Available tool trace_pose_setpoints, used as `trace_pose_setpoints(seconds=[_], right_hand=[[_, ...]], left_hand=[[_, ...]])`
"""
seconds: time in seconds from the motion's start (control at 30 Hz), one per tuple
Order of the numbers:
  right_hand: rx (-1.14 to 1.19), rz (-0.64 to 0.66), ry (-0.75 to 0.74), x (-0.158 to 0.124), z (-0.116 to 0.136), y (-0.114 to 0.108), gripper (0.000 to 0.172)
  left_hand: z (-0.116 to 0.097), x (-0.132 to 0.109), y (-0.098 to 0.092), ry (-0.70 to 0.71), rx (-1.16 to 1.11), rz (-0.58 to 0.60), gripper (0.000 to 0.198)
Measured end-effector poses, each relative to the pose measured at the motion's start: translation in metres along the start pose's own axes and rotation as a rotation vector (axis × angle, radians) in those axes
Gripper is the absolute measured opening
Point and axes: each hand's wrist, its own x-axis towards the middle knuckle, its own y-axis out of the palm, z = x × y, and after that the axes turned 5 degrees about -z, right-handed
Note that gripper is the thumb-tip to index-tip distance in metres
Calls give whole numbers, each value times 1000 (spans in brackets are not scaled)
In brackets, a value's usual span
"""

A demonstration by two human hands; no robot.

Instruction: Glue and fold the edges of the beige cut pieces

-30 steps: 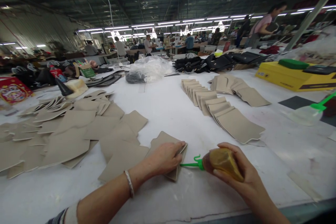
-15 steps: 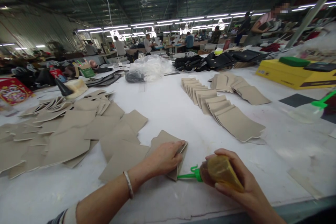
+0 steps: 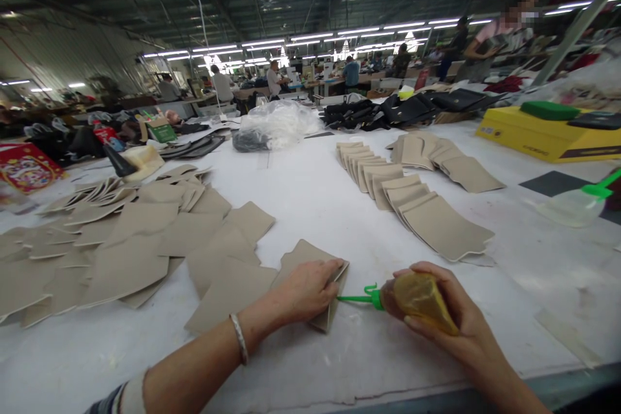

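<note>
My left hand (image 3: pixel 308 290) presses down on a taupe leather-like piece (image 3: pixel 301 255), its fingers bent and an index fingertip near the right corner. Part of that piece is hidden under the hand. In my right hand (image 3: pixel 463 317) is an amber squeeze bottle (image 3: pixel 421 303), lying almost level and pointing left. Its thin green nozzle (image 3: pixel 358 299) has its tip at the right edge of the piece, close to my left fingers. Whether liquid comes out cannot be made out. Beside my left forearm spreads a loose heap of similar taupe pieces (image 3: pixel 130 239).
Overlapping rows of taupe pieces (image 3: pixel 441 223) lie to the right on the white tabletop (image 3: pixel 301 197). A yellow box (image 3: pixel 538 136) and a clear bottle with a green nozzle (image 3: pixel 575 207) stand far right. Plastic wrap (image 3: pixel 281 123) and black goods (image 3: pixel 383 113) lie behind. People work beyond.
My right hand has shifted the bottle slightly up and right, so the nozzle tip has moved up along the piece's right edge. My left hand stays in place.
</note>
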Motion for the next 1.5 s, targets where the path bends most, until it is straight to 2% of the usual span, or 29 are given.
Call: trace_pose_setpoints(seconds=[0.17,0.3,0.47,0.63,0.8,1.0,1.07,1.13,1.27,1.43,1.5], right_hand=[[47,167,-33,0,-1,-3,50],[-12,89,-43,1,-1,-4,49],[54,144,-68,1,0,-2,50],[12,73,-22,0,-3,0,51],[146,178,25,-4,-2,6,52],[-60,-64,29,15,-10,-2,52],[-82,-109,9,19,-13,-5,53],[-72,-93,-12,18,-13,-5,53],[-61,32,-26,16,-9,-4,51],[-129,-141,-18,27,-7,-3,52],[-139,-153,-14,27,-6,-3,52]], left_hand=[[1,0,2,4,0,-5,51],[1,1,1,10,-10,-10,52],[-2,1,-2,-6,-8,8,52],[-1,0,-1,6,-18,-10,52],[1,1,0,2,-27,-5,53],[1,2,-1,16,-30,-5,48],[0,2,-1,28,-30,-4,47],[1,2,-1,38,-29,-2,46],[3,4,0,49,-24,-1,48],[4,5,-2,36,-14,20,48],[3,5,-3,31,-22,28,48]])
